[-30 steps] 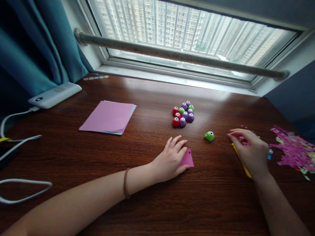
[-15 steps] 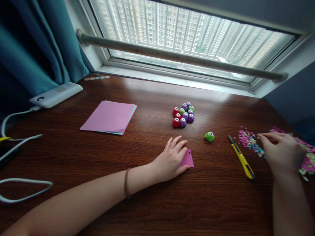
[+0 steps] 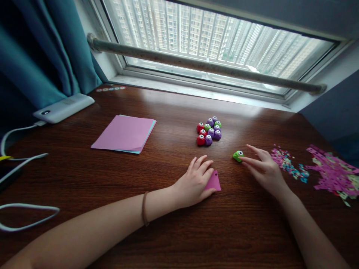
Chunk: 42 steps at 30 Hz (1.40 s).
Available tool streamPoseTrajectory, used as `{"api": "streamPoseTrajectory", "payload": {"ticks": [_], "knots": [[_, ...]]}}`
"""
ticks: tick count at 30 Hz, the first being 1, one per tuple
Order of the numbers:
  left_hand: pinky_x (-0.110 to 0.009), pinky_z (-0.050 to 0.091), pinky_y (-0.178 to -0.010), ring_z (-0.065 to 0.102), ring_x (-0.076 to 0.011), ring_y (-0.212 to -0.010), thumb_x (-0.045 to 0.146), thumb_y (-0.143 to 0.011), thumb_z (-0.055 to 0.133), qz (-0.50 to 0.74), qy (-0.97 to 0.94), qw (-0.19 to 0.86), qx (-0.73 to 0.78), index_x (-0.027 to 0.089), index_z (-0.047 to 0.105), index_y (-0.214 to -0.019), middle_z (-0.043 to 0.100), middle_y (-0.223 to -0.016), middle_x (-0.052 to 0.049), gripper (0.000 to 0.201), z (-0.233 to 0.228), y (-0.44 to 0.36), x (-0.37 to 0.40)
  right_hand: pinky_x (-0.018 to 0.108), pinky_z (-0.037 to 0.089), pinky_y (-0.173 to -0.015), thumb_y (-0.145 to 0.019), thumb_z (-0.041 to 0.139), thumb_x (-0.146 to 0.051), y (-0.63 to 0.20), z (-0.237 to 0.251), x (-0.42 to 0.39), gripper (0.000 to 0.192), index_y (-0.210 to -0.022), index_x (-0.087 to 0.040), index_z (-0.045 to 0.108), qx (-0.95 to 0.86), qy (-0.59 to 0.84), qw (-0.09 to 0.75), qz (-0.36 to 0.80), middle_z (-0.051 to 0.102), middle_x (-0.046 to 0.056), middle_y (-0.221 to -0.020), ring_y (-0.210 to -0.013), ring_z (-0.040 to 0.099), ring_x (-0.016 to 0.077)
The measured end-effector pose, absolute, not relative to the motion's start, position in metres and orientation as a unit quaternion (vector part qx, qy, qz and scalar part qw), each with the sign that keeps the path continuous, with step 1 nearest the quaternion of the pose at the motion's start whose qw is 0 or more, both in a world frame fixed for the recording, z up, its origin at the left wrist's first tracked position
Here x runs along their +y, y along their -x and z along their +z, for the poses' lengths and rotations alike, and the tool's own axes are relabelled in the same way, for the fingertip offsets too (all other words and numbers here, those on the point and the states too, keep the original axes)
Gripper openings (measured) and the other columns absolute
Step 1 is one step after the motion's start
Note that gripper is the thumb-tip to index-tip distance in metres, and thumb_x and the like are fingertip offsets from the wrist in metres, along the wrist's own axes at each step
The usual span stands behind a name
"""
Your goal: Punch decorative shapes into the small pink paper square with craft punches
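My left hand [image 3: 194, 182] lies flat on the table over a small piece of pink paper [image 3: 214, 182], its fingers spread. A tiny punched hole shows near the paper's upper corner. My right hand [image 3: 263, 168] is open at the small green craft punch [image 3: 238, 155], thumb and fingers apart. Its fingertips are at the punch's right side; whether they touch it I cannot tell. Beyond my left hand stands a cluster of red, purple and green craft punches [image 3: 208, 140]. The yellow utility knife is hidden by my right hand and forearm.
Punched paper confetti [image 3: 288, 164] lies right of my right hand, and a heap of pink and pale paper scraps [image 3: 331, 173] farther right. At left are a stack of square paper [image 3: 123, 132], a white power bank [image 3: 66, 108] and white cables [image 3: 30, 205]. The window bar [image 3: 207, 66] runs behind.
My right hand has moved left from the confetti to the green punch, and its pinched fingers have opened. It now covers the utility knife. My left hand has stayed put on the paper.
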<state>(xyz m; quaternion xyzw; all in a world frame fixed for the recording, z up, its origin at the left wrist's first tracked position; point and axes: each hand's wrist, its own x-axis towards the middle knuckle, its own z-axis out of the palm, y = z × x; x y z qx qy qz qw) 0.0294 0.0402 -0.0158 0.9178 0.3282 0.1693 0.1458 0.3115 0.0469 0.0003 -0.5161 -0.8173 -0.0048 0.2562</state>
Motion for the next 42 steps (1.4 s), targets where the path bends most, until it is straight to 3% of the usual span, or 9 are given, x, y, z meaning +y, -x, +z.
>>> {"api": "streamPoseTrajectory", "payload": {"ticks": [3, 9, 17, 22, 29, 32, 36, 42], "knots": [[-0.053, 0.02, -0.109, 0.023, -0.0324, -0.132, 0.046, -0.083, 0.048, 0.164, -0.919, 0.144, 0.329, 0.011, 0.046, -0.122, 0.04, -0.135, -0.014, 0.052, -0.015, -0.029, 0.04, 0.047, 0.038, -0.095, -0.086, 0.052, -0.027, -0.31, -0.01, 0.049, 0.022, -0.103, -0.028, 0.066, -0.841, 0.495, 0.213, 0.037, 0.046, 0.005, -0.131, -0.115, 0.042, 0.0253], [-0.053, 0.02, -0.109, 0.023, -0.0331, -0.132, 0.048, -0.084, 0.046, 0.158, -0.92, 0.141, 0.331, 0.011, 0.046, -0.122, 0.04, -0.135, -0.014, 0.053, -0.014, -0.029, 0.04, 0.045, 0.037, -0.097, -0.089, 0.046, -0.025, -0.316, -0.02, 0.056, 0.031, -0.119, -0.025, 0.055, -0.834, 0.505, 0.219, 0.045, 0.05, 0.008, -0.125, -0.115, 0.043, 0.0226], [-0.052, 0.02, -0.109, 0.023, -0.033, -0.132, 0.047, -0.084, 0.046, 0.16, -0.921, 0.137, 0.328, 0.011, 0.046, -0.121, 0.04, -0.134, -0.014, 0.052, -0.015, -0.029, 0.04, 0.048, 0.03, -0.103, -0.09, 0.042, -0.036, -0.326, -0.041, 0.071, 0.046, -0.131, -0.015, 0.043, -0.8, 0.575, 0.172, -0.029, 0.029, 0.014, -0.142, -0.126, 0.029, 0.0287], [-0.052, 0.019, -0.109, 0.022, -0.0325, -0.132, 0.046, -0.083, 0.048, 0.157, -0.922, 0.133, 0.328, 0.012, 0.044, -0.124, 0.039, -0.135, -0.014, 0.053, -0.017, -0.029, 0.04, 0.049, 0.027, -0.103, -0.09, 0.042, -0.037, -0.319, -0.034, 0.067, 0.047, -0.131, -0.015, 0.044, -0.772, 0.607, 0.185, -0.045, 0.014, 0.015, -0.147, -0.128, 0.024, 0.0324], [-0.052, 0.019, -0.109, 0.02, -0.0325, -0.132, 0.045, -0.083, 0.048, 0.168, -0.92, 0.126, 0.33, 0.012, 0.043, -0.124, 0.038, -0.135, -0.013, 0.052, -0.018, -0.029, 0.039, 0.044, 0.031, -0.104, -0.087, 0.048, -0.03, -0.292, -0.011, 0.053, 0.041, -0.126, -0.017, 0.048, -0.781, 0.561, 0.275, 0.013, 0.04, 0.013, -0.135, -0.124, 0.036, 0.0253], [-0.046, 0.026, -0.106, 0.03, -0.0293, -0.124, 0.039, -0.083, 0.05, 0.188, -0.903, 0.15, 0.357, 0.01, 0.049, -0.113, 0.045, -0.125, -0.013, 0.042, -0.014, -0.03, 0.038, 0.043, 0.033, -0.103, -0.087, 0.049, -0.026, -0.279, -0.004, 0.053, 0.038, -0.124, -0.018, 0.049, -0.79, 0.535, 0.293, 0.06, 0.048, 0.011, -0.128, -0.12, 0.041, 0.0232], [-0.041, 0.039, -0.089, 0.043, -0.0252, -0.102, 0.033, -0.083, 0.05, 0.202, -0.862, 0.191, 0.424, 0.013, 0.053, -0.095, 0.052, -0.105, -0.011, 0.024, -0.01, -0.03, 0.04, 0.041, 0.036, -0.101, -0.086, 0.049, -0.024, -0.262, -0.004, 0.068, 0.036, -0.121, -0.017, 0.051, -0.79, 0.515, 0.318, 0.099, 0.053, 0.011, -0.122, -0.115, 0.047, 0.0217], [-0.034, 0.041, -0.077, 0.048, -0.0195, -0.086, 0.031, -0.079, 0.056, 0.21, -0.83, 0.249, 0.452, 0.016, 0.051, -0.081, 0.055, -0.087, -0.004, 0.016, -0.008, -0.023, 0.054, 0.043, 0.045, -0.089, -0.08, 0.055, -0.025, -0.244, -0.021, 0.117, 0.047, -0.125, -0.015, 0.044, -0.753, 0.542, 0.363, 0.082, 0.055, 0.013, -0.119, -0.109, 0.051, 0.0251]]}}
